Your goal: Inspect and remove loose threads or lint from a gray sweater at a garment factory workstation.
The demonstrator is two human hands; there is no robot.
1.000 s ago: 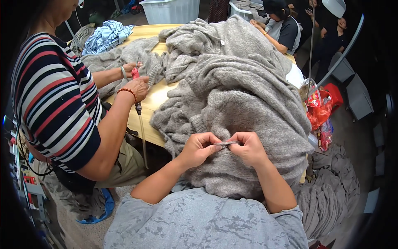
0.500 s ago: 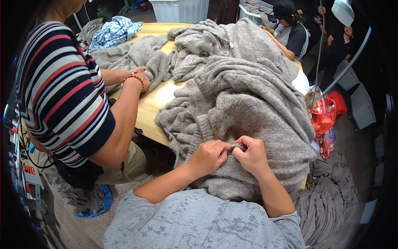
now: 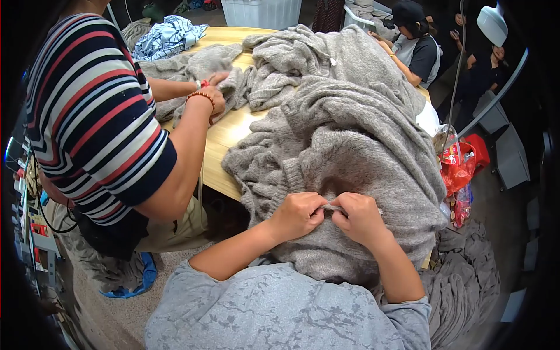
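Before me a large heap of grey-brown knitted sweaters (image 3: 373, 157) covers the near side of the table. My left hand (image 3: 297, 216) pinches a small fold of the knit between thumb and fingers. Close beside it, my right hand (image 3: 360, 219) grips the same bit of knit, thumb and fingers pressed together. Only a short strip of fabric (image 3: 331, 207) shows between the two hands. The fingertips lie mostly behind the knuckles.
A co-worker in a striped top (image 3: 105, 116) handles grey knitwear at the left of the wooden table (image 3: 221, 169). Blue checked cloth (image 3: 169, 38) and a pale bin (image 3: 261, 13) stand beyond. Right are a lamp (image 3: 492, 24), red bags (image 3: 458, 166) and garments on the floor (image 3: 461, 286).
My hands have stayed close together on the knit, with the right one turned more knuckles-up. The co-worker's hands have shifted over the far garment. The whole view has moved slightly.
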